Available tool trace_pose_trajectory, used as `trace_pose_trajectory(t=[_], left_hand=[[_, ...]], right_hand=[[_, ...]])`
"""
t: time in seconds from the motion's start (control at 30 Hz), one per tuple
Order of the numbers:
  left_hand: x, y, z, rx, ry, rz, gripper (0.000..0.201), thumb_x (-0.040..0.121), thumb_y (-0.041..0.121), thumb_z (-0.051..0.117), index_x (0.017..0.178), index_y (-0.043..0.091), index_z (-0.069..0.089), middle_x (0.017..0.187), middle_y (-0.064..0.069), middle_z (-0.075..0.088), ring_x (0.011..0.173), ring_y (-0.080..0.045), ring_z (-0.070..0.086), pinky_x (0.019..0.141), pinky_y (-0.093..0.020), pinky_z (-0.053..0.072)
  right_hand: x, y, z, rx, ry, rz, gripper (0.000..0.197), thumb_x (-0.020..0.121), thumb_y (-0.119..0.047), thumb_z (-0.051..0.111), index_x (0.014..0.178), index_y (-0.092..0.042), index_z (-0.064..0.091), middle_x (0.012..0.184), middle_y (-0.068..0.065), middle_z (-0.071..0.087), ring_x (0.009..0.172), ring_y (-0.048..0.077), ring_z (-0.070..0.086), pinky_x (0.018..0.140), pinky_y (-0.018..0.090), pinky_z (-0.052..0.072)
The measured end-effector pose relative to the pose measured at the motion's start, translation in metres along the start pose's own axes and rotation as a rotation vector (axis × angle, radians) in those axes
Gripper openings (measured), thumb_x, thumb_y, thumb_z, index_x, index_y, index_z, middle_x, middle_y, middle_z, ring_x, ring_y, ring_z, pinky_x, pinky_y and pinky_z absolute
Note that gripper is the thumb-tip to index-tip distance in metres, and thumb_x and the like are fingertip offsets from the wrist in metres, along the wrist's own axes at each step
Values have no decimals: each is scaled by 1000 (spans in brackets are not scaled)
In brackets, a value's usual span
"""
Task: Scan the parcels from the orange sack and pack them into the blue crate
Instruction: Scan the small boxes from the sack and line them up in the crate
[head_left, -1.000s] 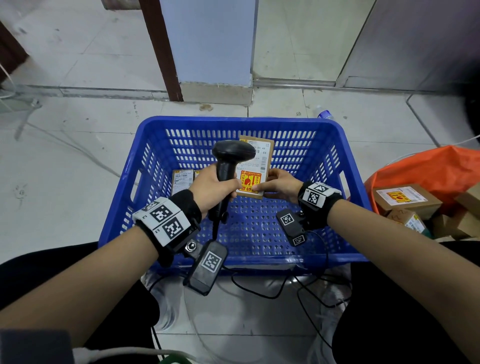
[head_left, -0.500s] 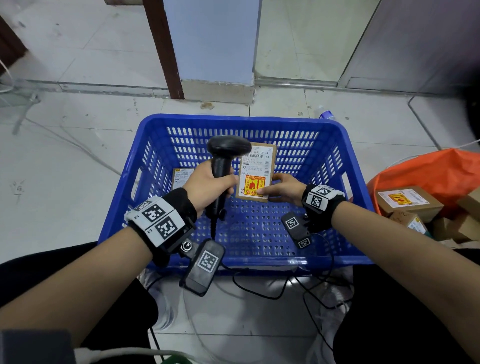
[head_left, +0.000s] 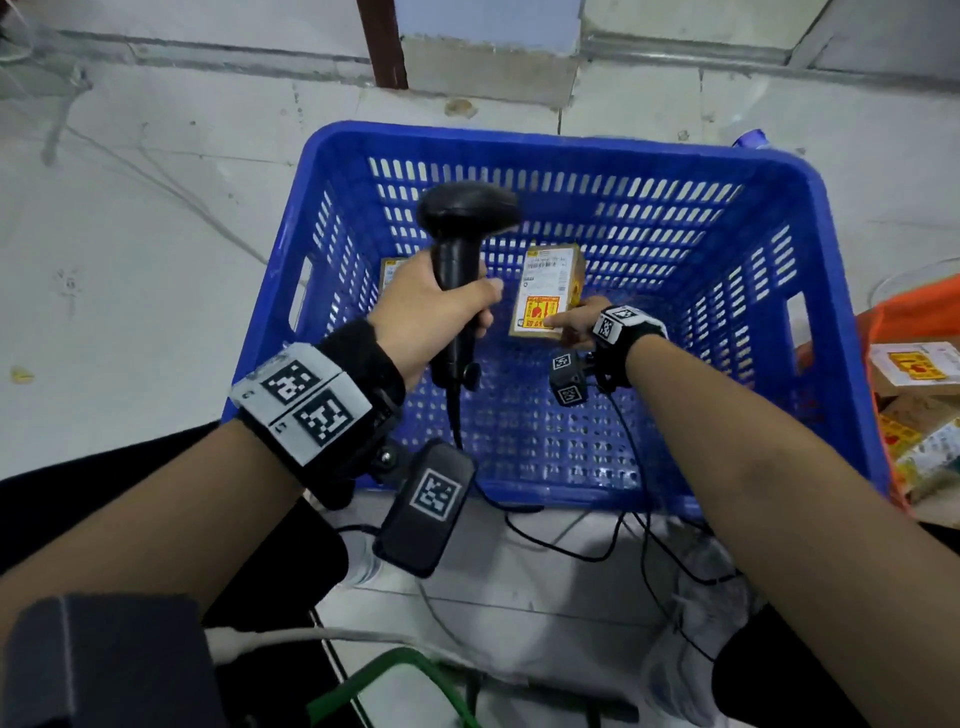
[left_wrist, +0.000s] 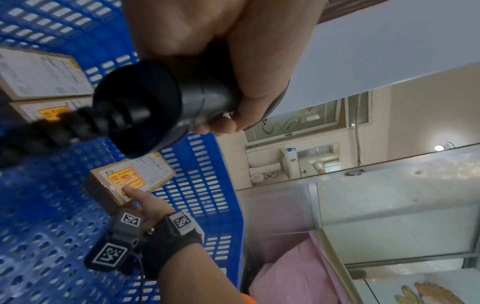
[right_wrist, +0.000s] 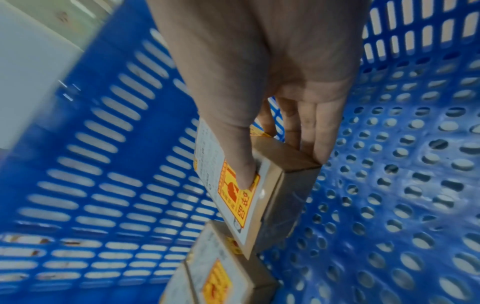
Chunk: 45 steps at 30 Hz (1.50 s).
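Note:
My left hand (head_left: 431, 312) grips a black handheld scanner (head_left: 462, 228) upright over the left part of the blue crate (head_left: 571, 150); its handle end and coiled cable (left_wrist: 135, 111) fill the left wrist view. My right hand (head_left: 574, 327) pinches a small brown parcel (head_left: 545, 291) with a white label and orange sticker, thumb on the sticker and fingers behind it (right_wrist: 249, 185). The parcel is low inside the crate near the far wall. Other labelled parcels (left_wrist: 44, 76) lie on the crate floor to its left. The orange sack (head_left: 914, 312) is at the right edge.
More brown parcels (head_left: 914, 364) sit in and in front of the sack, right of the crate. Black cables (head_left: 571, 545) trail over the floor between the crate and my knees. White tiled floor (head_left: 156, 234) lies left of the crate.
My right hand has lowered the parcel from beside the scanner head deeper into the crate toward its floor. The left hand keeps the scanner raised.

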<state>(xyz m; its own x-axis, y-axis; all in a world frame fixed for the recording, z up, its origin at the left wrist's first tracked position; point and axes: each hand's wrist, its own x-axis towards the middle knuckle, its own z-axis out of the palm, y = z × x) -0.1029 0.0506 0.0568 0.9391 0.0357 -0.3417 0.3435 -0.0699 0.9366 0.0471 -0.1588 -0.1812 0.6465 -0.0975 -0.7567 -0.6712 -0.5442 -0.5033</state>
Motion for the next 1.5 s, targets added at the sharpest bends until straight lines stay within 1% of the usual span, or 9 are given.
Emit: trace_pose_trajectory(t=[0.13, 0.3, 0.37, 0.67, 0.8, 0.97, 1.13, 1.33, 1.5], left_hand=[[6, -12, -17, -7, 61, -58, 8, 91, 3, 59, 88, 7, 53, 75, -10, 52, 55, -9, 51, 58, -22, 50], [7, -16, -30, -11, 63, -83, 7, 92, 6, 59, 95, 6, 53, 75, -9, 54, 60, -10, 54, 62, -23, 51], [4, -15, -31, 15, 46, -73, 11, 92, 8, 59, 100, 4, 54, 75, -9, 54, 62, -11, 55, 65, -24, 51], [-2, -10, -32, 35, 46, -51, 13, 91, 13, 61, 101, 8, 55, 80, -12, 58, 65, -11, 57, 65, -24, 50], [-1, -11, -33, -1, 53, -51, 13, 91, 10, 60, 103, 6, 55, 84, -13, 58, 65, -11, 56, 67, -26, 52], [4, -6, -25, -36, 61, -32, 8, 92, 6, 59, 97, 5, 54, 75, -10, 55, 58, -11, 54, 61, -24, 51], [9, 5, -15, -51, 49, 2, 5, 92, 4, 58, 89, 7, 54, 67, -7, 53, 53, -8, 52, 57, -21, 50], [5, 19, 7, -62, -12, 68, 7, 92, 4, 59, 86, 6, 54, 71, -8, 53, 52, -6, 52, 55, -21, 49], [-6, 30, 37, -78, -99, 98, 11, 91, 2, 58, 86, 10, 54, 76, -6, 55, 51, -6, 53, 57, -22, 50]], right_hand=[[117, 44, 38, -101, -44, 21, 112, 24, -57, 88, 124, -17, 58, 116, 8, 68, 93, 31, 69, 84, 50, 57], [26, -3, 70, -44, 36, -24, 70, 79, -25, 78, 133, -4, 38, 123, 10, 57, 110, 32, 59, 91, 43, 51], [22, -9, 77, -34, 59, -33, 61, 88, -20, 70, 135, -3, 35, 127, 14, 56, 113, 32, 58, 85, 38, 48], [34, -17, 98, -40, 2, -49, 54, 97, -9, 52, 147, -9, 33, 138, 13, 53, 118, 30, 55, 84, 32, 44], [37, -14, 96, -144, -94, -46, 68, 89, -20, 58, 150, -18, 29, 145, 7, 48, 122, 31, 53, 100, 41, 47], [13, -25, 69, -285, -53, -45, 71, 91, -30, 62, 147, -2, 29, 145, 20, 44, 124, 37, 51, 97, 44, 46], [-7, -24, 30, -256, -50, -96, 89, 88, -33, 68, 154, -8, 14, 155, 17, 30, 132, 37, 45, 103, 51, 44], [-70, -8, -37, -130, 10, -168, 77, 94, -27, 62, 154, -12, 17, 142, 17, 47, 118, 34, 58, 98, 49, 51], [-122, 17, -104, 33, 92, -259, 61, 94, -21, 62, 146, -11, 31, 114, 15, 57, 87, 25, 63, 69, 38, 56]])
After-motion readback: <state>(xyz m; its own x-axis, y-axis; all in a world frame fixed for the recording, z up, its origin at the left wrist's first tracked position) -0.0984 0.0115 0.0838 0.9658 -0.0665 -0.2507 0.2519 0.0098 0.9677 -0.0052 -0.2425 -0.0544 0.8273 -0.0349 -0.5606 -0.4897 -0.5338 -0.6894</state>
